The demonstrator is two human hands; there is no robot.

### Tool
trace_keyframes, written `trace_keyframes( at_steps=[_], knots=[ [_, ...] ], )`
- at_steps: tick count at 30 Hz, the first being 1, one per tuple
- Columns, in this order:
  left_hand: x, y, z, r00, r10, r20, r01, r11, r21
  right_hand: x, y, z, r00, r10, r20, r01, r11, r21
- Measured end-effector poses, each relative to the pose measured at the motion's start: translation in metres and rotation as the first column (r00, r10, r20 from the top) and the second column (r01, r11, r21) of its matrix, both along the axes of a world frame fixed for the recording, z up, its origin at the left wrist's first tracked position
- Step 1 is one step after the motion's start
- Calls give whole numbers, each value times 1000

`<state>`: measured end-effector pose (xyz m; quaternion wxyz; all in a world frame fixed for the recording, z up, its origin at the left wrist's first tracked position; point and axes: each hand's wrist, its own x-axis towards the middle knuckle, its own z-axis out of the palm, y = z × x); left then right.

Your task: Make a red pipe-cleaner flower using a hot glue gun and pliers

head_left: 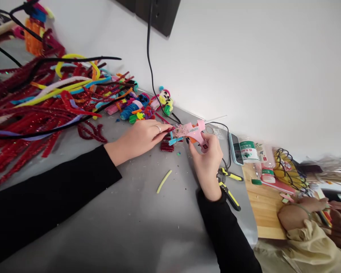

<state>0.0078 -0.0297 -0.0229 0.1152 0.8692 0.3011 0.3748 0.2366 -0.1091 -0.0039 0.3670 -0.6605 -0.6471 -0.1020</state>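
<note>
My right hand (206,159) is wrapped round the handle of a pink hot glue gun (191,131), whose nozzle end points left. A clear glue stick (216,119) sticks out of its back. At the nozzle end, my left hand (143,136), with a ring on one finger, pinches a small dark red pipe cleaner piece; the fingers partly hide it. Just below the gun lie a folded dark red pipe cleaner bundle (167,146) and a light blue pipe cleaner piece (174,141). A short pale yellow-green pipe cleaner piece (164,181) lies apart, nearer to me.
Loose pipe cleaners (45,110) heap up at left, beside several small pipe cleaner figures (136,106) along the wall. Yellow-black pliers (230,193), a phone (236,148) and plastic bottles (248,151) are at right. Another person's arm (294,216) rests beyond the wooden table (265,212).
</note>
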Motion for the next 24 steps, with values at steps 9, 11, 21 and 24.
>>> trace_keyframes(
  at_steps=[9,11,21,24],
  knots=[
    [5,-4,0,995,83,53,-79,995,-60,-7,-1,-1,999,-3,42,1,999,46],
    [4,-4,2,993,106,53,-101,991,-90,-6,-1,-1,999,-1,45,-1,999,43],
    [4,-7,11,990,129,49,-117,975,-189,0,-2,-3,999,-13,29,13,1000,0],
    [4,-7,11,992,118,40,-108,975,-196,2,-3,-3,1000,12,11,-12,1000,1]
  ],
)
